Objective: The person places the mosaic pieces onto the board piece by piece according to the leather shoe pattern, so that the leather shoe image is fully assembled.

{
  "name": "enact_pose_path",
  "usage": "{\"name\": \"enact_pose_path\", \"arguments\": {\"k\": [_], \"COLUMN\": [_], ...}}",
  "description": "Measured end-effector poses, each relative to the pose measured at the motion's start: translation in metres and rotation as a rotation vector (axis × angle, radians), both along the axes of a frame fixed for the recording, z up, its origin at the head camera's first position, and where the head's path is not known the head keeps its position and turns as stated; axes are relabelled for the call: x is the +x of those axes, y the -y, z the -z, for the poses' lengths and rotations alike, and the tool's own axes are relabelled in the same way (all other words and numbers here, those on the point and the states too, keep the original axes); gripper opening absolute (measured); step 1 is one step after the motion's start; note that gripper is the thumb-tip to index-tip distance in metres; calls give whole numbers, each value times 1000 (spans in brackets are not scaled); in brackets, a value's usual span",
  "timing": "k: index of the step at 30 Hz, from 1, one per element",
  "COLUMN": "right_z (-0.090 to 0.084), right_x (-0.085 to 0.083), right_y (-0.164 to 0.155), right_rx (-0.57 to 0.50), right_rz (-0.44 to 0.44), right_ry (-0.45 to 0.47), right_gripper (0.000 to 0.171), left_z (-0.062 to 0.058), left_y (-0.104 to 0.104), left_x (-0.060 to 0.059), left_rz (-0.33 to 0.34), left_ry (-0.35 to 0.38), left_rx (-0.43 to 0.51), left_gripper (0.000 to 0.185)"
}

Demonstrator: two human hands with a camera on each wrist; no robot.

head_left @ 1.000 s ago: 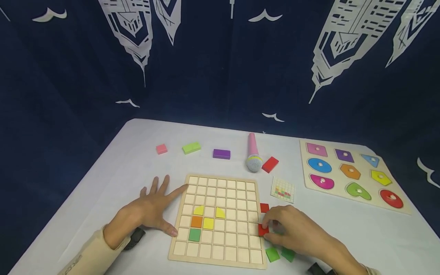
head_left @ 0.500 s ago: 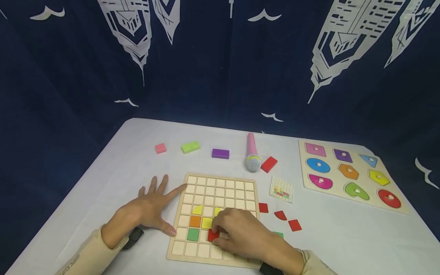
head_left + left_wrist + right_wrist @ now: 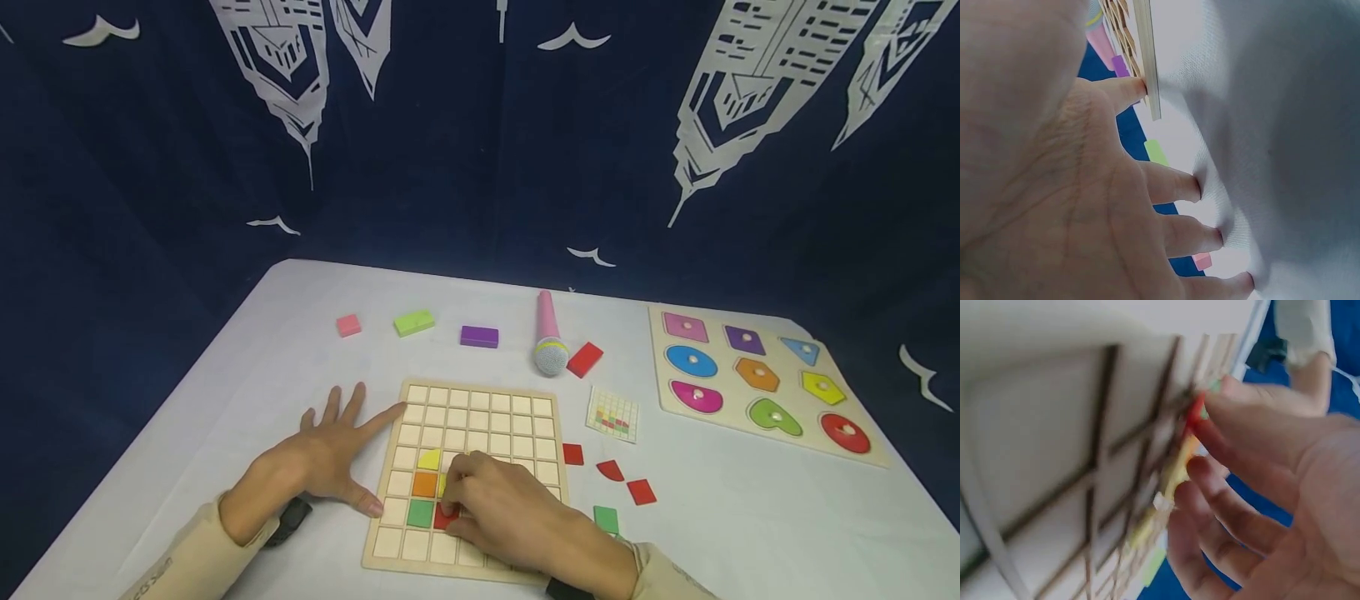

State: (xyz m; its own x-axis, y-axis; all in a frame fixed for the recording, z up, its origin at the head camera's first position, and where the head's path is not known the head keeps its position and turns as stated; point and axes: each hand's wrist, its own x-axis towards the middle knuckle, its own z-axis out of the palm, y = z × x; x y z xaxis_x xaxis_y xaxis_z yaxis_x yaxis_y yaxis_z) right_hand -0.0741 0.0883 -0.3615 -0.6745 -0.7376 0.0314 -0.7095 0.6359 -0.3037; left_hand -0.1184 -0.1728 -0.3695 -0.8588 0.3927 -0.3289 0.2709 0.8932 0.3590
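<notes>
A wooden grid board [image 3: 480, 408] lies on the white table. My left hand [image 3: 341, 429] rests flat and spread beside its left edge, and in the left wrist view the index fingertip [image 3: 1125, 90] touches the board's edge [image 3: 1147, 69]. My right hand [image 3: 456, 500] is over the board's lower left and pinches a red tile [image 3: 445, 518] at a cell just right of the green tile [image 3: 420, 512]. An orange tile [image 3: 424, 483] and a yellow quarter-round tile [image 3: 431, 458] sit above them. In the right wrist view the fingers [image 3: 1241, 434] hold the red tile [image 3: 1196, 409] against the grid.
Loose red tiles [image 3: 573, 453] and a green tile [image 3: 605, 519] lie right of the board, near a small pattern card [image 3: 615, 413]. Behind are a pink microphone [image 3: 550, 333] and pink [image 3: 348, 325], green [image 3: 414, 322], purple [image 3: 479, 336] and red [image 3: 584, 359] blocks. A shape puzzle [image 3: 757, 379] sits far right.
My right hand carried the red tile from the table right of the board leftward onto the grid, down beside the green tile. The left hand stayed put.
</notes>
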Motion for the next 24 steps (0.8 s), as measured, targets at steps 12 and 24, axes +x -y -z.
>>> {"name": "enact_pose_path", "arguments": {"k": [12,24], "right_z": [0,3], "right_x": [-13,-40], "right_y": [-63,-100], "right_rx": [-79,-24], "right_rz": [183,433], "right_ry": [91,11], "right_gripper": [16,19], "left_z": [0,0], "left_y": [0,-2], "left_x": [0,-1], "left_rz": [-10,-23], "left_ry": [13,15], "left_rx": [7,-1], "left_gripper": [132,133]}}
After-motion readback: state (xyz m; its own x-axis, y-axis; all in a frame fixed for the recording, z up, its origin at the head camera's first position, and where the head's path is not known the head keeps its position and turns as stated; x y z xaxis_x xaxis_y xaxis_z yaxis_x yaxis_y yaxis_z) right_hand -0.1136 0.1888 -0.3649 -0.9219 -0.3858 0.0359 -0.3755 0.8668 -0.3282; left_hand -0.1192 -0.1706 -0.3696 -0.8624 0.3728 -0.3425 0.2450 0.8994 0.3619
